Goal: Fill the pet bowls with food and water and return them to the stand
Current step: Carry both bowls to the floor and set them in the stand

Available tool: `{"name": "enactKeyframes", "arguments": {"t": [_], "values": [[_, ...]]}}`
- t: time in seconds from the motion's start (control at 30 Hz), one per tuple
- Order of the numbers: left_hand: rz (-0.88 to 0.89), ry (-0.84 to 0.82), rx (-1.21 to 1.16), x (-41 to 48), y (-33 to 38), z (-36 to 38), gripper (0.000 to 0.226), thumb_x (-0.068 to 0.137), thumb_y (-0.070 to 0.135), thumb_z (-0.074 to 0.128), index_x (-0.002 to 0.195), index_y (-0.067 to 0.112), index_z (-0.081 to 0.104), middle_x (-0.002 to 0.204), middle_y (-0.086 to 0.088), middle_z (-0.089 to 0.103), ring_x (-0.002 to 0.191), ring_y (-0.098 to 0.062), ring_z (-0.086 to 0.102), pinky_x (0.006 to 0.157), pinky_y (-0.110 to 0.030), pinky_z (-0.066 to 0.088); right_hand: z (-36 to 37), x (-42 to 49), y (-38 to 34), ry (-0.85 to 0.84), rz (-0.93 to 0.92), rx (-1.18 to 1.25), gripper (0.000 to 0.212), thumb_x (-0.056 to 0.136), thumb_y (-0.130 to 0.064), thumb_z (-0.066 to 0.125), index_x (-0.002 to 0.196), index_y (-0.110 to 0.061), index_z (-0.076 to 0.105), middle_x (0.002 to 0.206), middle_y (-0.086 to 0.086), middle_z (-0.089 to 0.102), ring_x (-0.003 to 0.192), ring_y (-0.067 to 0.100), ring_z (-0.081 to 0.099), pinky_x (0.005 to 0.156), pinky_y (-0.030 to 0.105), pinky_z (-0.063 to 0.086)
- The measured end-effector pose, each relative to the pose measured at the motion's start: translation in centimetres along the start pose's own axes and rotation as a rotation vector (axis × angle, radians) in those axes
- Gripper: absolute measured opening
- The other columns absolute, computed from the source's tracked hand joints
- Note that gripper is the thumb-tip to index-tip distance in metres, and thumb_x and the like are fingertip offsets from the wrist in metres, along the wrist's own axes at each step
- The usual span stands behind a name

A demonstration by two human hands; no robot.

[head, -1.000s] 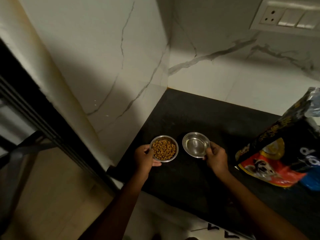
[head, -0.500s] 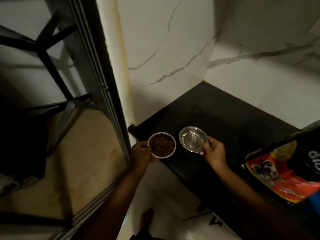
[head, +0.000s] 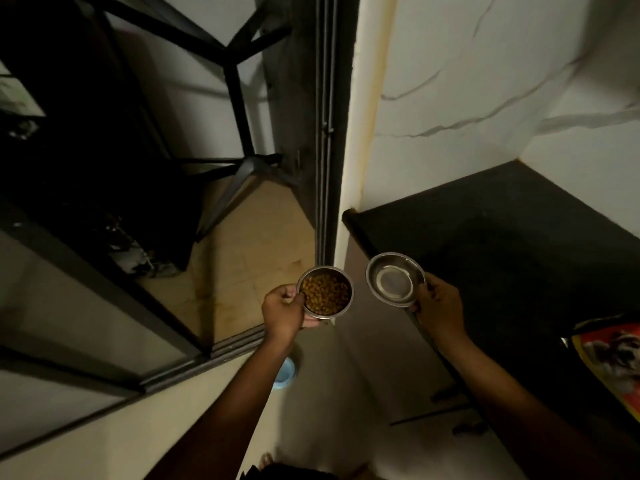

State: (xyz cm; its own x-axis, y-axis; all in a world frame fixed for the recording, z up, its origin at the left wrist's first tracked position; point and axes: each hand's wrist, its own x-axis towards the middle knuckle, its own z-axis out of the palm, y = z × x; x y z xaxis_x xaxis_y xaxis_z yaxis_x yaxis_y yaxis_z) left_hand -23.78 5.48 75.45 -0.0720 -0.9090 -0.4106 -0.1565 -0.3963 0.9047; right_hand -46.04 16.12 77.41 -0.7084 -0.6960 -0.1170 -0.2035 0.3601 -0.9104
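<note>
Off the near left corner of the black counter (head: pixel 519 237), we hold two steel bowls in the air. Our left hand (head: pixel 282 311) grips the food bowl (head: pixel 325 270) by its left rim, out past the counter's left end; brown kibble (head: pixel 325 294) fills it. Our right hand (head: pixel 438 308) pinches the right rim of the water bowl (head: pixel 395 279) over the counter's front-left edge, just beside the food bowl and apart from it. Whether it holds water we cannot tell. A pet food bag (head: pixel 613 351) lies at the counter's right end. Below its left end, a pale blue object (head: pixel 284 374) sits on the floor.
</note>
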Motion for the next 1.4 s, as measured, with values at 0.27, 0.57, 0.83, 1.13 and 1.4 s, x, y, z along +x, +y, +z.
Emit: {"name": "enactKeyframes", "arguments": {"t": [0.27, 0.57, 0.83, 1.13, 1.4], "values": [[-0.023, 0.11, -0.069, -0.7, -2.9, -8.2, 0.014, 0.096, 0.001, 0.054, 0.105, -0.006, 0.06, 0.099, -0.031, 0.068, 0.06, -0.033, 0.071, 0.046, -0.035, 0.059, 5.6, -3.4, 0.4, -0.102, -0.098, 0.017, 0.018, 0.094, -0.004, 0.051, 0.083, -0.001, 0.064, 0.049, -0.005, 0.057, 0.042, 0.002, 0.051, 0.045, 0.021, 0.041], [-0.025, 0.18, -0.053, 0.1, -7.7, -17.0, 0.011, 0.09, 0.009, 0.059, 0.093, 0.004, 0.068, 0.09, -0.027, 0.071, 0.071, -0.04, 0.072, 0.058, -0.054, 0.06, 14.0, -8.2, -0.1, -0.151, -0.129, 0.036, 0.015, 0.097, -0.008, 0.054, 0.091, -0.011, 0.067, 0.063, 0.008, 0.062, 0.046, -0.001, 0.055, 0.045, 0.011, 0.04], [-0.065, 0.215, -0.093, 2.9, -13.0, -22.1, 0.011, 0.088, 0.013, 0.06, 0.088, 0.014, 0.07, 0.091, -0.017, 0.074, 0.076, -0.037, 0.073, 0.065, -0.058, 0.06, 23.3, -7.3, 4.0, -0.16, -0.068, 0.085, 0.023, 0.096, -0.004, 0.049, 0.099, -0.01, 0.071, 0.053, 0.007, 0.056, 0.042, 0.008, 0.047, 0.047, 0.025, 0.039], [-0.105, 0.37, -0.156, 8.9, -20.3, -23.2, 0.009, 0.093, 0.002, 0.058, 0.1, 0.004, 0.064, 0.104, -0.019, 0.068, 0.073, -0.037, 0.073, 0.054, -0.049, 0.061, 31.7, -4.4, 12.0, -0.256, -0.2, 0.152, 0.02, 0.097, 0.0, 0.052, 0.108, 0.005, 0.068, 0.055, -0.009, 0.06, 0.049, 0.004, 0.052, 0.046, 0.018, 0.045], [-0.13, 0.389, -0.144, 15.9, -31.7, -21.6, 0.013, 0.095, 0.002, 0.054, 0.105, 0.002, 0.061, 0.087, -0.003, 0.069, 0.056, -0.036, 0.071, 0.058, -0.052, 0.061, 38.7, -0.6, 23.4, -0.353, -0.271, 0.073, 0.022, 0.096, 0.004, 0.051, 0.111, 0.006, 0.067, 0.056, -0.018, 0.061, 0.05, -0.002, 0.054, 0.05, 0.014, 0.046]]}}
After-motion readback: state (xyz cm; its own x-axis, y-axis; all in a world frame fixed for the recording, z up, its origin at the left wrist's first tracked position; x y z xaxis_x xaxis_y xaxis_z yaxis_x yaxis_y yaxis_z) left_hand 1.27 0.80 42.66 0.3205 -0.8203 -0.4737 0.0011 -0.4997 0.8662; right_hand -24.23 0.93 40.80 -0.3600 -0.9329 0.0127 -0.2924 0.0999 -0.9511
